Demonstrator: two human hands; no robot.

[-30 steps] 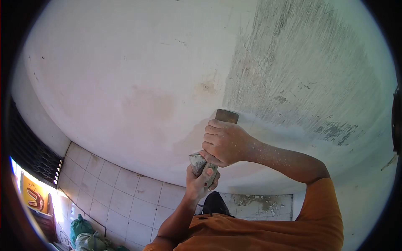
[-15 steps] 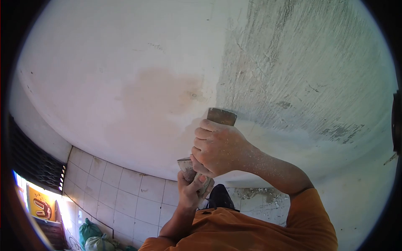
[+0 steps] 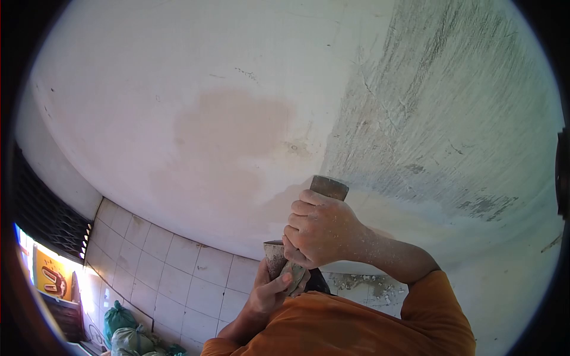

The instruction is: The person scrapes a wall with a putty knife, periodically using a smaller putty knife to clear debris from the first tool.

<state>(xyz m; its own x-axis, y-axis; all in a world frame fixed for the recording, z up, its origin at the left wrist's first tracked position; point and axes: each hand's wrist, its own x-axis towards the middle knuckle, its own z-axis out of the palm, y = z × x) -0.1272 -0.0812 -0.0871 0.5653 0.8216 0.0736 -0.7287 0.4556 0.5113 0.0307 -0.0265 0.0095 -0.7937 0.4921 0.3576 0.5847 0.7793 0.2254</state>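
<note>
My right hand (image 3: 323, 230) is closed in a fist around a scraper (image 3: 330, 187), its wide dark blade pointing up at the wall, right at the lower left corner of the scraped patch. Most of its handle is hidden inside the fist. Just below and to the left, my left hand (image 3: 267, 293) grips a second scraper (image 3: 274, 259), whose dusty, speckled blade points upward. A rough greyish-white piece shows beside my left thumb, close under the right fist. White dust covers my right hand and forearm.
The white wall (image 3: 119, 101) carries a brownish damp stain (image 3: 231, 124) and a grey scraped area (image 3: 451, 89). White flakes (image 3: 386, 291) lie on the tiled floor (image 3: 178, 285). Lower left are tied bags (image 3: 119, 320), a dark metal grille (image 3: 44, 207) and a yellow sign (image 3: 54, 276).
The view has shifted, so the wall marks sit further right and lower. My right hand and its scraper have come slightly down along the wall. The left scraper's blade has turned a little.
</note>
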